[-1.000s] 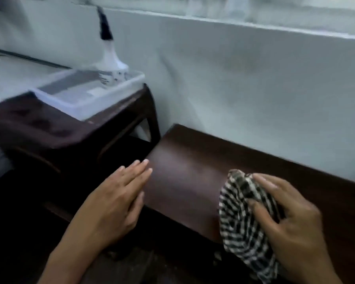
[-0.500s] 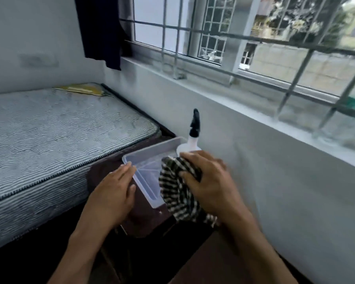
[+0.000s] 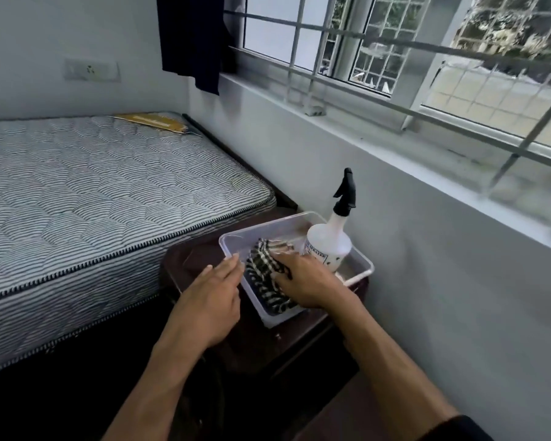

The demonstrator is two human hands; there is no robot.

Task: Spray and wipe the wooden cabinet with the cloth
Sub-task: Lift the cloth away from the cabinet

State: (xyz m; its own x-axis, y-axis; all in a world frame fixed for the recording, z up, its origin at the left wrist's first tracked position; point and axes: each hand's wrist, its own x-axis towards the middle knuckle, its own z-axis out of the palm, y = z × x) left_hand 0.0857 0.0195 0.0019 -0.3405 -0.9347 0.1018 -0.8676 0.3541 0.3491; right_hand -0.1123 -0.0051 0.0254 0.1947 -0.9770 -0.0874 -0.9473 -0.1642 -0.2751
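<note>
Sitting on dark wooden table (image 3: 198, 259): tray (image 3: 268, 226), cloth (image 3: 261, 265) inside (mattress (image 3: 93, 202) beside).

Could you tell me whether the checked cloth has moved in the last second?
Yes. The cloth went from right of the tray into it, beside the spray bottle, gripped by the right hand.
</note>
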